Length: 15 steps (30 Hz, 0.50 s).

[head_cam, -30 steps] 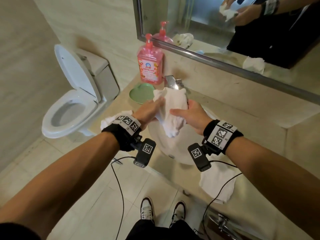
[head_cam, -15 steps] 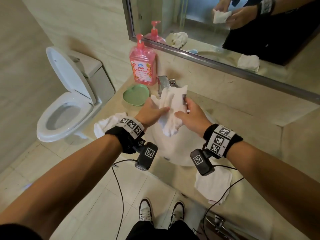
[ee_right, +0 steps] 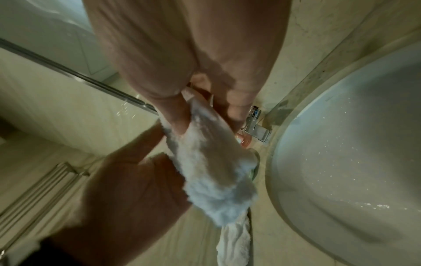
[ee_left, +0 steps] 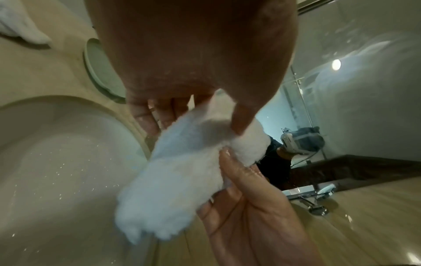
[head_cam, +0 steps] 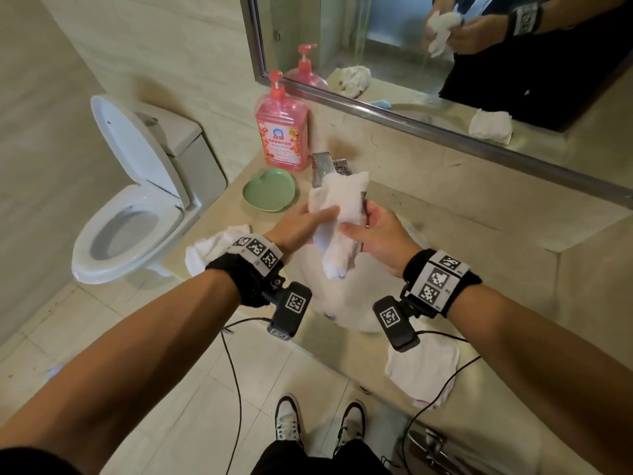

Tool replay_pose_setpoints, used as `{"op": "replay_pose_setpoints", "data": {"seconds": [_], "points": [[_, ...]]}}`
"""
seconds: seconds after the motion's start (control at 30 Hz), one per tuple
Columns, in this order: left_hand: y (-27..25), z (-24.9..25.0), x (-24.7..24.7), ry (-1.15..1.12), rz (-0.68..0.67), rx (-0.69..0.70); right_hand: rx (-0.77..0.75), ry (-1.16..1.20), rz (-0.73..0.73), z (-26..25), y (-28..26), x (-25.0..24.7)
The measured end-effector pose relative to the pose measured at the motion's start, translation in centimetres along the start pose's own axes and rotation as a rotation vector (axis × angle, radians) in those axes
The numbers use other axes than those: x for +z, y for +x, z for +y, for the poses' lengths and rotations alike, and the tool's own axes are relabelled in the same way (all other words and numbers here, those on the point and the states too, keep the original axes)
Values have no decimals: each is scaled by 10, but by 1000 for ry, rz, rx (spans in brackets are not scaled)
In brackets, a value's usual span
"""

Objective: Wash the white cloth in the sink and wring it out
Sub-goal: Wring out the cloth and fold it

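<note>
2 hands, left hand [head_cam: 301,222] and right hand [head_cam: 380,234], grip the cloth [head_cam: 337,221] over the sink [head_cam: 342,303], now bunched narrower than 1 second ago; wringing looks imminent.

The cloth [head_cam: 337,214] hangs between the left hand [head_cam: 301,224] and right hand [head_cam: 380,234] above the sink [head_cam: 346,303], with the faucet [head_cam: 323,166] behind it, the soap bottle [head_cam: 282,130] and dish [head_cam: 270,190] to its left on the counter [head_cam: 479,241], and the toilet [head_cam: 137,207] farther left.
</note>
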<state>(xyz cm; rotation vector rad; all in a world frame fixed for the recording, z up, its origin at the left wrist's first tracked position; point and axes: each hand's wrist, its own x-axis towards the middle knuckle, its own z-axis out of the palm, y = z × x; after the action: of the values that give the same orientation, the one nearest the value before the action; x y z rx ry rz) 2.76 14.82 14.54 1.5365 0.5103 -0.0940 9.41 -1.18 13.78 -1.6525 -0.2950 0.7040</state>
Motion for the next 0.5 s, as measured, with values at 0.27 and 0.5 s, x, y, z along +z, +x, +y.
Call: {"op": "replay_pose_setpoints", "data": {"seconds": [0.27,0.5], "points": [[1,-5,1,187,241,219,15,-118,133,11,-2,-2],[3,-8,-6,101,179,-26,144,24,178,7,7,-6]]}}
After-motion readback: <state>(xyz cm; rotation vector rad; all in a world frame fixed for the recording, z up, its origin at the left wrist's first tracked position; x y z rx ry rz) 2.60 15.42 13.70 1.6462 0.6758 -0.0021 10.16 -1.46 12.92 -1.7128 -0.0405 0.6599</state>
